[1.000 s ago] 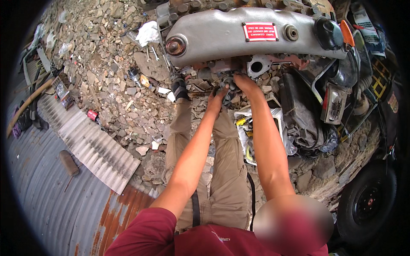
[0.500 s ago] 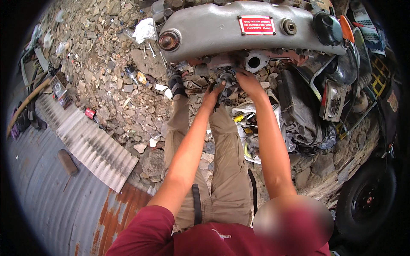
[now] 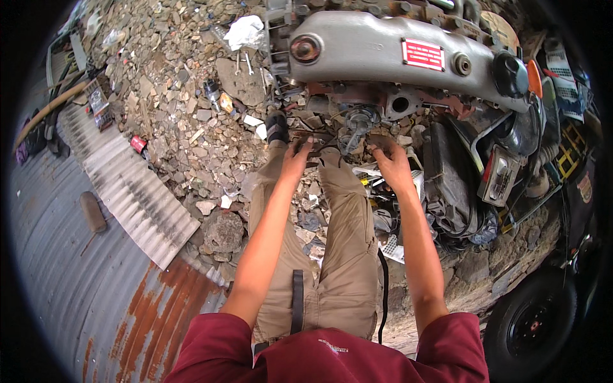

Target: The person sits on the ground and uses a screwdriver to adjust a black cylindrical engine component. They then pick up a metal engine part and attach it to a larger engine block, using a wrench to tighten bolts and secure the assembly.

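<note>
A large engine with a silver valve cover (image 3: 377,64) lies across the top of the view. At its near side, a small grey metal part (image 3: 357,124) with a rounded body sits against the engine; I cannot tell its exact kind. My left hand (image 3: 297,158) is to the left of this part, above my shin, empty with its fingers apart. To the right of the part is my right hand (image 3: 391,163), also empty, its thumb held away from the curled fingers. Neither hand touches the part. Beside it is a flanged round port (image 3: 400,104).
Two wrenches (image 3: 244,62) lie on a flat stone among rubble. Corrugated sheets (image 3: 128,185) cover the left side, with a red can (image 3: 138,143) nearby. A black bag (image 3: 447,179), a headlamp unit (image 3: 497,175) and a tyre (image 3: 533,325) stand at right.
Both hands have let go of the grey metal part and moved apart, the left one leftward and the right one down and right. The view has shifted, so the engine appears farther right.
</note>
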`<action>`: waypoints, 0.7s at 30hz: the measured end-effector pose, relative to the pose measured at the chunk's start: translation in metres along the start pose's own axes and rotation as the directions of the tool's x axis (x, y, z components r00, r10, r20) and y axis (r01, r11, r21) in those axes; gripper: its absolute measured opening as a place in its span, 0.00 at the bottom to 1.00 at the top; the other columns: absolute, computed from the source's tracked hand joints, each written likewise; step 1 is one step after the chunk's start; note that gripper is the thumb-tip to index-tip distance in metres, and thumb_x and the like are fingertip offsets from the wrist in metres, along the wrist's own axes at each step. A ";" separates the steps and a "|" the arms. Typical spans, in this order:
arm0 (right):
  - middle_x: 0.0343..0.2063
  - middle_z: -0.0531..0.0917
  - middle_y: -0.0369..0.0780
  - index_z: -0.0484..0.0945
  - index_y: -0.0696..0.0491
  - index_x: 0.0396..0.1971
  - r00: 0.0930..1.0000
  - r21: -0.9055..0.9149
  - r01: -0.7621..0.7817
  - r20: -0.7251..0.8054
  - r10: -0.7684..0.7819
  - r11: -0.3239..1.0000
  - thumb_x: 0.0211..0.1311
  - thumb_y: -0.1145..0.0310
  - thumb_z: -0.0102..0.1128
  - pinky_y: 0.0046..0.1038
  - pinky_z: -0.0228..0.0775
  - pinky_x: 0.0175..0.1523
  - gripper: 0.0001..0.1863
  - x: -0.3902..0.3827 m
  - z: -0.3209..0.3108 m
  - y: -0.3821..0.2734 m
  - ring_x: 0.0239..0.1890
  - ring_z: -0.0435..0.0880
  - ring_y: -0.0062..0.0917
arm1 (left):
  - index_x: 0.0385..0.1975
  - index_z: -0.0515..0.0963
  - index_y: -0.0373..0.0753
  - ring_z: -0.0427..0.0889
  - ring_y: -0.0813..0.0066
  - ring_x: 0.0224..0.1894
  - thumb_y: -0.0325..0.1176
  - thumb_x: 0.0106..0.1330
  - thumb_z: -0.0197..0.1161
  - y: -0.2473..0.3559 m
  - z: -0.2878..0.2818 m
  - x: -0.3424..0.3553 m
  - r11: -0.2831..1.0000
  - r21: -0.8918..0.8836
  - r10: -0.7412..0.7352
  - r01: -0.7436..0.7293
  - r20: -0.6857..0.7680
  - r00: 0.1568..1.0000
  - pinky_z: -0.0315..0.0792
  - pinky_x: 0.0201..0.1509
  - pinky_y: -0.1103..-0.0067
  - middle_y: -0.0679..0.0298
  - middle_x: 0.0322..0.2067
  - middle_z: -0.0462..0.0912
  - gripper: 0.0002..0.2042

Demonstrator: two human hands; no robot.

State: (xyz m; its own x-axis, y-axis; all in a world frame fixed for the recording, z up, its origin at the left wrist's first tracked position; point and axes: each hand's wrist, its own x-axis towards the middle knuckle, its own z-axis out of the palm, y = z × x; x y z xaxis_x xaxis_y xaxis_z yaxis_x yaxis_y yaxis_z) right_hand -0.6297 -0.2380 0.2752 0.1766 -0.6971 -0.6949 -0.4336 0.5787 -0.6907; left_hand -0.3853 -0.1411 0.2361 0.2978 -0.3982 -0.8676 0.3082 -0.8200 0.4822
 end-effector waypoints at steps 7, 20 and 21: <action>0.29 0.84 0.37 0.81 0.61 0.41 0.993 0.183 -0.075 0.100 0.057 0.980 0.64 0.67 0.64 0.24 0.70 0.35 0.13 -0.016 0.072 -0.056 0.28 0.78 0.18 | 0.56 0.76 0.30 0.78 0.69 0.53 0.50 0.69 0.63 0.031 -0.049 -0.026 0.993 0.052 0.108 -0.106 -0.036 0.994 0.69 0.59 0.76 0.54 0.50 0.82 0.28; 0.25 0.83 0.47 0.81 0.61 0.31 0.991 -0.244 0.056 0.134 -0.024 0.968 0.63 0.56 0.66 0.34 0.71 0.38 0.20 0.033 0.242 -0.003 0.28 0.80 0.34 | 0.52 0.78 0.30 0.81 0.72 0.47 0.46 0.70 0.62 -0.040 -0.179 0.061 0.995 -0.030 0.092 -0.091 0.056 0.994 0.73 0.52 0.75 0.55 0.45 0.84 0.23; 0.26 0.83 0.48 0.81 0.61 0.31 0.992 -0.258 0.073 0.115 -0.045 0.963 0.63 0.56 0.66 0.35 0.71 0.38 0.20 0.045 0.257 0.013 0.29 0.81 0.37 | 0.51 0.78 0.30 0.83 0.66 0.47 0.48 0.69 0.62 -0.042 -0.190 0.073 0.987 0.105 0.115 -0.118 0.032 0.993 0.74 0.52 0.73 0.53 0.44 0.85 0.24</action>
State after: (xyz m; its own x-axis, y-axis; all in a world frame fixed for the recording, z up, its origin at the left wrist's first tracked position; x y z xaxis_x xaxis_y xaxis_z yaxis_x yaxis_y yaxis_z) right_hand -0.4003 -0.1525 0.1833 0.2962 -0.6689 -0.6819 -0.6329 0.3972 -0.6646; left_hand -0.2049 -0.0573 0.1758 0.3020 -0.5028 -0.8100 0.1743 -0.8062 0.5654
